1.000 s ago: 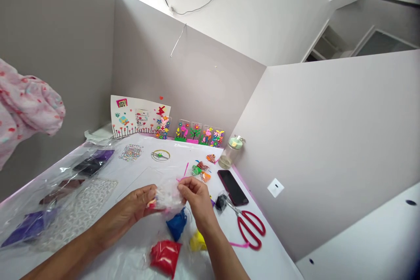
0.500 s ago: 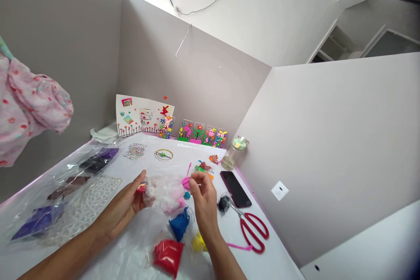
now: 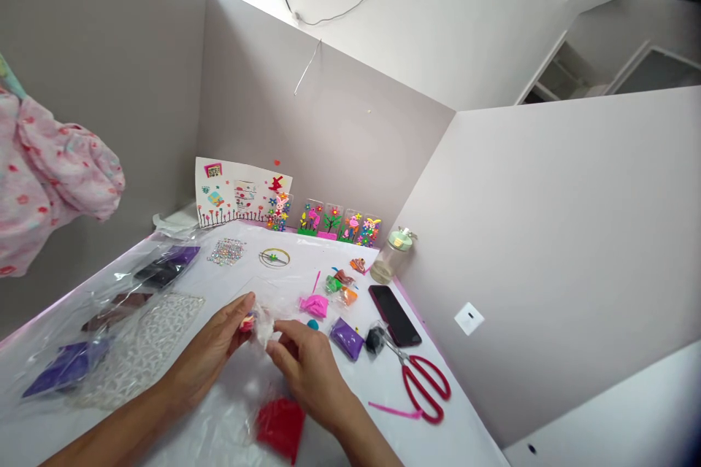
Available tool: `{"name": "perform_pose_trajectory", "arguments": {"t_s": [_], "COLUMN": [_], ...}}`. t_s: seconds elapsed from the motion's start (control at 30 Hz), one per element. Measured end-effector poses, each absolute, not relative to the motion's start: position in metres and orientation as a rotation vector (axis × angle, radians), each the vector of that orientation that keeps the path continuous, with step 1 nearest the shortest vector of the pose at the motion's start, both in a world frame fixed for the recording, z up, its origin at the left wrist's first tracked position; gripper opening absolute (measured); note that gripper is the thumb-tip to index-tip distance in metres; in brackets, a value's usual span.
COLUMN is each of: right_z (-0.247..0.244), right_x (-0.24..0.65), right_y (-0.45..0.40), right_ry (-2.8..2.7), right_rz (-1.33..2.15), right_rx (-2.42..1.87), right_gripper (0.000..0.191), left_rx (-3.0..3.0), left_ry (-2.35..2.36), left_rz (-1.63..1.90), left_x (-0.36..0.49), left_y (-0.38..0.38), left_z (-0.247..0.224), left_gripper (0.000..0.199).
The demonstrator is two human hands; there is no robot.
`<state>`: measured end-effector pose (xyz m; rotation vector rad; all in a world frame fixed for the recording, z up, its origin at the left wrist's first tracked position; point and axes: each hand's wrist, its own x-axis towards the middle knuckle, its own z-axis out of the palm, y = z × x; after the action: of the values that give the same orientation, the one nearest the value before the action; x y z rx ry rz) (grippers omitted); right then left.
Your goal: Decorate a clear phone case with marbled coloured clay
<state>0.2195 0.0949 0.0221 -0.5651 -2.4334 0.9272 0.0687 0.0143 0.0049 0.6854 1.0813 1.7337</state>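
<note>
Translucent wrapper (image 3: 263, 325), crumpled, is held above the desk (image 3: 383, 383) between both hands. Left hand (image 3: 219, 339): fingers closed around a small red-and-yellow piece (image 3: 247, 322) and the wrapper's side. Right hand (image 3: 307, 365): thumb and forefinger nearly together, pinching the opposite side. Red packet (image 3: 280, 427) lies nearer the viewer; purple packet (image 3: 347, 339), right.

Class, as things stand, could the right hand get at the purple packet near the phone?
Probably yes. The purple packet lies close beside the right hand, with nothing visible covering it, though that hand would likely first have to leave the crumpled clear plastic at its fingertips.
</note>
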Motion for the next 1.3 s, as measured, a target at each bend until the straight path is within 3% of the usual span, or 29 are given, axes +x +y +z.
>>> {"name": "perform_pose_trajectory", "arguments": {"t_s": [0.17, 0.37, 0.57, 0.7, 1.07, 1.3], "right_z": [0.026, 0.027, 0.031, 0.026, 0.012, 0.008], "right_x": [0.218, 0.214, 0.219, 0.218, 0.217, 0.217], "right_y": [0.095, 0.099, 0.095, 0.093, 0.093, 0.098], "right_ry": [-2.165, -1.919, -1.840, -1.900, -2.177, -2.137], "right_rz": [1.267, 1.298, 1.556, 1.419, 0.992, 0.811], "right_rx": [-0.558, -0.593, -0.453, -0.526, -0.403, -0.479], "right_gripper": [0.015, 0.008, 0.008, 0.009, 0.043, 0.030], "left_rx": [0.880, 1.000, 0.921, 0.950, 1.055, 0.975], "left_ry": [1.196, 1.371, 1.318, 1.223, 1.146, 1.056], "left_rz": [1.670, 1.637, 1.630, 1.633, 1.588, 1.597], "left_x": [0.072, 0.072, 0.069, 0.072, 0.080, 0.080], "left_y": [0.014, 0.017, 0.020, 0.019, 0.018, 0.016], "left_z": [0.004, 0.001, -0.008, -0.004, -0.002, 0.002], "left_gripper": [0.033, 0.036, 0.032, 0.026, 0.018, 0.019]}}
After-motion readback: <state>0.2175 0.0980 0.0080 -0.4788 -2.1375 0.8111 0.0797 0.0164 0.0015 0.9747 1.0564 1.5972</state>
